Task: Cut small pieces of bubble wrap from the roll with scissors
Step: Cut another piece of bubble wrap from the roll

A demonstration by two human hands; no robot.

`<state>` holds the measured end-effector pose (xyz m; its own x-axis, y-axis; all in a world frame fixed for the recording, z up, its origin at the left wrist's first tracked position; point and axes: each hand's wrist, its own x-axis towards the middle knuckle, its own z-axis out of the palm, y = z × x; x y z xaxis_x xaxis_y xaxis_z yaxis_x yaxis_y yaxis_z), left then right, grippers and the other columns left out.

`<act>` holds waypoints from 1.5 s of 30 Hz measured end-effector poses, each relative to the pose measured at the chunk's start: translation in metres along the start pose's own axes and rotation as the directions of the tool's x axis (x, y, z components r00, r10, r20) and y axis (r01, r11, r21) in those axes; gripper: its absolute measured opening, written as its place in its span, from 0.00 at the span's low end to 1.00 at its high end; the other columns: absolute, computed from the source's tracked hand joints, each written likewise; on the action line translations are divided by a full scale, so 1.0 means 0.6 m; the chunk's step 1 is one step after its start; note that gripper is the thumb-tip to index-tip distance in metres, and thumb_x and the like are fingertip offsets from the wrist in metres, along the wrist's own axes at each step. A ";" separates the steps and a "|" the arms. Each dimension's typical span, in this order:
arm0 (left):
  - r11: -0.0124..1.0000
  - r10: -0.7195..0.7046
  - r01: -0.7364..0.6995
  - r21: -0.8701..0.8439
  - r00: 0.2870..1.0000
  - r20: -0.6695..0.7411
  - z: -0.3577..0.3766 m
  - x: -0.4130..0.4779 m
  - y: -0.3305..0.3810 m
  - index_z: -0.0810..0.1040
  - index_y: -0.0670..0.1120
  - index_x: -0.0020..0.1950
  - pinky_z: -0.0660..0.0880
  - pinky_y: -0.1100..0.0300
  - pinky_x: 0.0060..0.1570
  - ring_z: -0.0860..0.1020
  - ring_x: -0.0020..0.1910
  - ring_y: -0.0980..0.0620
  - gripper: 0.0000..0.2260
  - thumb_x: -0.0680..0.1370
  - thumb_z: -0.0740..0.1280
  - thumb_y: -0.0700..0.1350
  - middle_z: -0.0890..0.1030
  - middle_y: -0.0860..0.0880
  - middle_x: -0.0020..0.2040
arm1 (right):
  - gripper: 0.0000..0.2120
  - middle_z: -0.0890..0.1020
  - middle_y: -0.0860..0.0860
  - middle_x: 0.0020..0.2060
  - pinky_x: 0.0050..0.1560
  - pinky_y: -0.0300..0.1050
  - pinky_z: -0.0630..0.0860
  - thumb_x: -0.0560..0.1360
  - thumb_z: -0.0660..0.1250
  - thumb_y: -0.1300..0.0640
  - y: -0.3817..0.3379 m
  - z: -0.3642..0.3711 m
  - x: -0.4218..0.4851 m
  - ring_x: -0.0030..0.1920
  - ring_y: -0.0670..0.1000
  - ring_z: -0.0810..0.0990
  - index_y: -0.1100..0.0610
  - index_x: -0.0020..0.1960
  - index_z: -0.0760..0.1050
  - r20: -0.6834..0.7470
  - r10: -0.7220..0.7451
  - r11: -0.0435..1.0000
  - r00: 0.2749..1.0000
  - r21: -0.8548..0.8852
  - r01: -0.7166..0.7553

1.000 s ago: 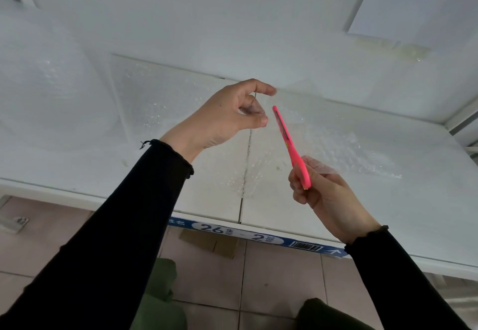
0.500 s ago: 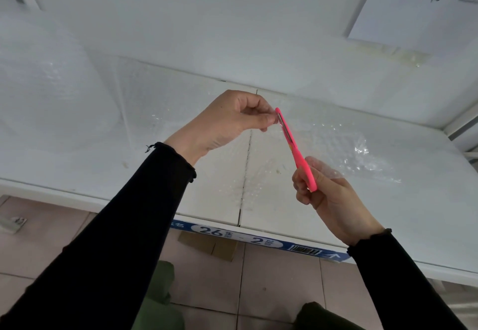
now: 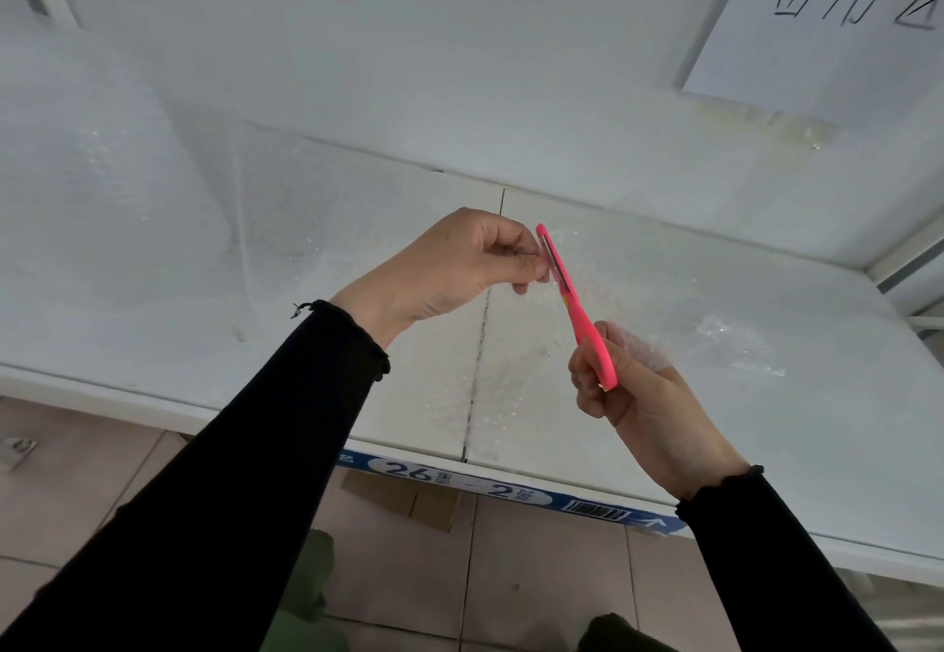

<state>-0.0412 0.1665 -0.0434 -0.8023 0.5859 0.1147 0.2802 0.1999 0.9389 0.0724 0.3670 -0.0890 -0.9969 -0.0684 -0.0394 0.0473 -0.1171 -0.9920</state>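
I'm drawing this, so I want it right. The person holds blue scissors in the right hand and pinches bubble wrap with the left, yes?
No: the head view shows pink scissors, not blue. The right hand holds them and the left hand pinches bubble wrap.

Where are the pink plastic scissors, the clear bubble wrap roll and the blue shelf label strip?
Pink plastic scissors (image 3: 573,309): head view, middle near pivot.
Clear bubble wrap roll (image 3: 76,181): head view, curved side.
Blue shelf label strip (image 3: 511,490): head view, centre.
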 end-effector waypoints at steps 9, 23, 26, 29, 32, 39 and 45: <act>0.998 -0.024 0.023 0.059 0.999 0.024 0.009 0.013 -0.017 0.86 0.47 0.47 0.74 0.65 0.54 0.80 0.39 0.61 0.03 0.78 0.72 0.43 0.85 0.46 0.44 | 0.10 0.70 0.52 0.35 0.33 0.41 0.63 0.76 0.63 0.58 0.010 -0.006 0.013 0.35 0.49 0.66 0.54 0.37 0.76 -0.012 0.058 0.998 0.998 0.014 -0.058; 0.957 -0.158 0.171 0.235 0.985 -0.071 0.036 0.084 -0.096 0.83 0.52 0.42 0.75 0.46 0.62 0.79 0.41 0.57 0.09 0.72 0.70 0.57 0.82 0.58 0.37 | 0.15 0.68 0.51 0.32 0.31 0.40 0.58 0.81 0.62 0.58 0.033 -0.042 0.072 0.33 0.49 0.62 0.53 0.36 0.74 -0.086 0.290 0.949 0.953 0.153 -0.275; 0.889 -0.152 0.217 0.403 0.971 -0.187 0.043 0.099 -0.114 0.80 0.53 0.41 0.68 0.43 0.68 0.78 0.46 0.55 0.08 0.75 0.69 0.56 0.81 0.60 0.39 | 0.12 0.69 0.51 0.33 0.30 0.39 0.60 0.79 0.66 0.52 0.033 -0.057 0.084 0.32 0.48 0.63 0.53 0.38 0.71 -0.114 0.376 0.911 0.919 0.229 -0.344; 0.784 -0.106 0.246 0.570 0.958 -0.268 0.048 0.111 -0.133 0.78 0.58 0.55 0.58 0.39 0.73 0.72 0.65 0.47 0.08 0.77 0.68 0.57 0.79 0.56 0.58 | 0.14 0.74 0.51 0.34 0.29 0.38 0.65 0.77 0.68 0.44 0.034 -0.067 0.092 0.32 0.48 0.68 0.54 0.41 0.73 -0.088 0.464 0.873 0.882 0.217 -0.437; 0.727 -0.008 0.207 0.654 0.956 -0.294 0.055 0.116 -0.147 0.72 0.55 0.69 0.59 0.42 0.73 0.64 0.73 0.44 0.23 0.75 0.70 0.57 0.74 0.51 0.70 | 0.19 0.76 0.52 0.35 0.27 0.37 0.69 0.75 0.68 0.39 0.039 -0.069 0.094 0.32 0.48 0.72 0.55 0.42 0.76 -0.069 0.528 0.837 0.846 0.212 -0.505; 0.965 -0.196 0.228 0.130 0.956 -0.219 0.090 0.086 -0.103 0.80 0.49 0.60 0.78 0.55 0.51 0.81 0.46 0.51 0.15 0.78 0.70 0.57 0.83 0.49 0.49 | 0.15 0.80 0.51 0.37 0.24 0.36 0.66 0.76 0.70 0.43 0.039 -0.060 0.068 0.31 0.47 0.72 0.55 0.44 0.79 -0.105 0.499 0.864 0.860 0.138 -0.484; 0.932 -0.313 0.275 -0.234 0.939 -0.141 0.089 0.052 -0.090 0.81 0.38 0.55 0.79 0.66 0.35 0.81 0.31 0.55 0.09 0.77 0.73 0.41 0.84 0.44 0.40 | 0.14 0.79 0.48 0.35 0.33 0.44 0.65 0.73 0.73 0.48 0.055 -0.036 0.047 0.33 0.48 0.71 0.58 0.39 0.74 -0.294 -0.052 0.718 0.955 -0.675 -0.169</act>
<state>-0.0533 0.2161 -0.1077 -0.9157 0.3765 -0.1403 -0.0832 0.1638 0.9830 0.0447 0.3824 -0.1254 -0.9726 0.2316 -0.0215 0.1595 0.5966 -0.7865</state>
